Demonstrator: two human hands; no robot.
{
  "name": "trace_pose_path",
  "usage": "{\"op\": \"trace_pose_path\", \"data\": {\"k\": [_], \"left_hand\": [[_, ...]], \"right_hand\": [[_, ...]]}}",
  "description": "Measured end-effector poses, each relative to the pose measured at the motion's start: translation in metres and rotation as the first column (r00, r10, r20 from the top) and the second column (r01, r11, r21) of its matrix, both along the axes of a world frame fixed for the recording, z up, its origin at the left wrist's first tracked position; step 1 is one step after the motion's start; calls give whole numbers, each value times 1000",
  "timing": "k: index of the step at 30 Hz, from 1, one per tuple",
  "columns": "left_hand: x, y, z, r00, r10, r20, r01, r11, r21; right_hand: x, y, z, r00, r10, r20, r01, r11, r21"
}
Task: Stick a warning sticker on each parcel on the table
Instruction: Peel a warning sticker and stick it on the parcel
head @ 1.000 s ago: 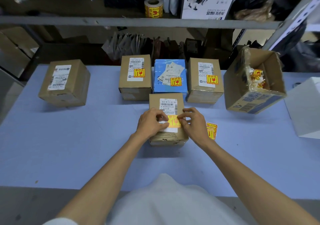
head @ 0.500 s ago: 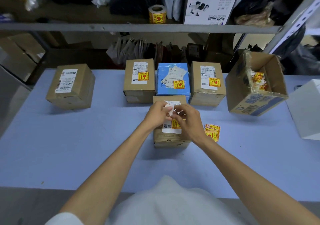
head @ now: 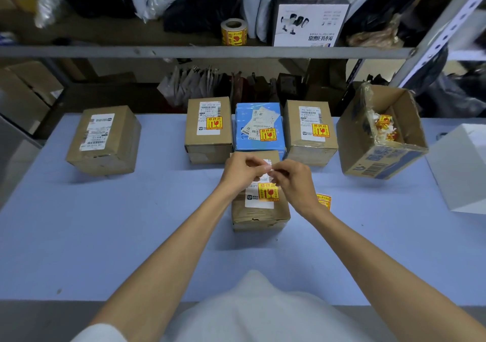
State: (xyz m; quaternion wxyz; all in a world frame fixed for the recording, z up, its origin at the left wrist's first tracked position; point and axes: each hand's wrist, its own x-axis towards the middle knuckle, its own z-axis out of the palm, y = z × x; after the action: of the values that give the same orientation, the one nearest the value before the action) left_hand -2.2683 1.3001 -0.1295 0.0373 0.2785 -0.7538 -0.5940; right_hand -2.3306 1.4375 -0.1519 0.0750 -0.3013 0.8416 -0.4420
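Blue table top [head: 105, 236] fills the space in front of the person, with crowded shelves behind it.

Both arms reach straight forward from the body and bend in a little, so the two hands meet in the middle. Right under the hands sits a small brown parcel [head: 260, 210]. It already has a yellow warning sticker [head: 268, 192] on the corner of its white label.

The left hand [head: 243, 172] and the right hand [head: 295, 181] are held just above this parcel. Their fingertips [head: 267, 167] come together and pinch a small white scrap. It looks like the backing paper from the sticker, but it is too small to be sure. The other fingers are curled in loosely.

Just beside the right wrist lie some spare stickers [head: 324, 202] on the table.

Past the hands stand three more parcels in a row: a brown one [head: 209, 142], a blue one [head: 259, 134] and another brown one [head: 310, 142]. Each has a yellow sticker. Far off to the left of the left hand is one more brown box [head: 105, 142], and I see no yellow sticker on it.

Off to the right of the right hand is an open box [head: 381, 136] with paper scraps inside.

So I think this parcel is done. Next the scrap needs to go in the open box, and a new sticker needs picking up for the far left box.
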Motion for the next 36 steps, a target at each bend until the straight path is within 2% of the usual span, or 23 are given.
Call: {"op": "trace_pose_path", "data": {"k": [3, 7, 10, 13, 17, 23, 29, 32, 36], "left_hand": [[-3, 0, -1, 999, 42, -30, -43, 999, -23], [-10, 1, 0, 996, 87, -17, -87, 996, 17], [-11, -2, 6, 997, 79, 11, -80, 975, 206], [-8, -4, 9, 994, 99, 41, -107, 912, 396], [-5, -4, 7, 992, 109, 58, -123, 904, 410], [-4, -2, 2, 990, 134, 46, -142, 938, 315], [-7, 0, 2, 996, 88, 13, -89, 992, 91], [-14, 6, 5, 998, 61, -22, -61, 998, 22], [-25, 19, 7, 992, -22, -121, -1, 982, -189]], "right_hand": [[3, -2, 2, 994, -1, 111, 8, 998, -58], [9, -8, 7, 918, -50, 393, 161, 954, -255], [11, -9, 14, 852, -53, 521, 264, 903, -340], [6, -8, 18, 833, -101, 544, 322, 887, -330], [2, -9, 20, 845, -62, 532, 258, 917, -304], [2, -9, 22, 891, 29, 453, 116, 950, -289], [-6, -3, 23, 903, 7, 430, 88, 976, -199], [-12, 1, 24, 905, -23, 426, 106, 979, -173], [-18, 11, 26, 899, -131, 418, 227, 956, -187]]}}
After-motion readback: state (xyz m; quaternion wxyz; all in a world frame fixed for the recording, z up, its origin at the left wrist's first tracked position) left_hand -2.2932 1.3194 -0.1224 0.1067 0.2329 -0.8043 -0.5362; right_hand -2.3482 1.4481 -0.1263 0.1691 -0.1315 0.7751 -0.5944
